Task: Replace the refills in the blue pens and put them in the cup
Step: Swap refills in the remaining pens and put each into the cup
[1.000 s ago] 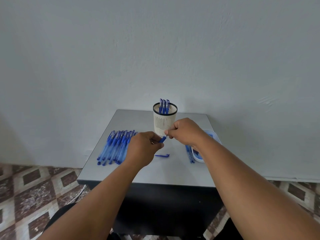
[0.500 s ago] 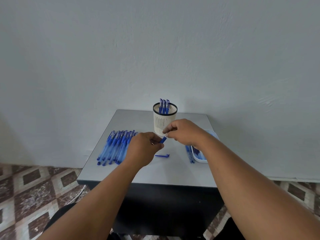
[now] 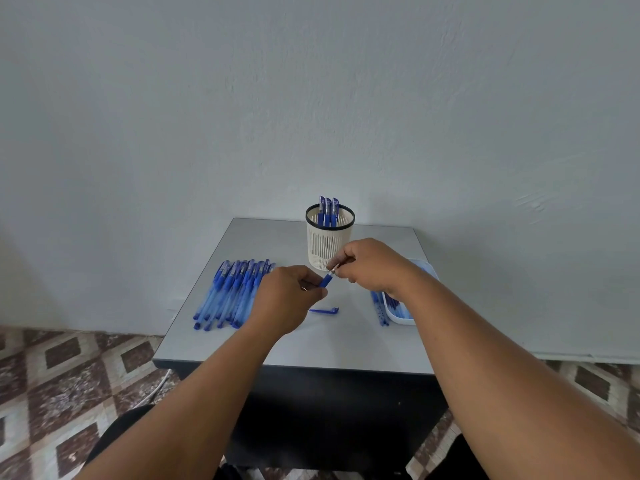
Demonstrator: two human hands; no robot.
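Note:
My left hand (image 3: 285,297) grips a blue pen (image 3: 326,280) above the table's middle; only its dark blue front end shows past my fingers. My right hand (image 3: 372,263) pinches the small metal tip piece (image 3: 334,269) at that end, just in front of the white slotted cup (image 3: 329,242). Three blue pens (image 3: 328,211) stand in the cup. A row of several blue pens (image 3: 230,292) lies on the table's left side. A loose blue pen cap (image 3: 324,310) lies on the table between my hands.
The small grey table (image 3: 311,348) stands against a pale wall. A white tray (image 3: 401,311) with blue refills sits at the right edge, partly hidden by my right forearm, with more refills (image 3: 379,308) lying beside it. Patterned floor tiles surround the table.
My right hand has drawn slightly up and right, so the metal tip piece now shows beyond the pen's blue end. My left hand has stayed in place.

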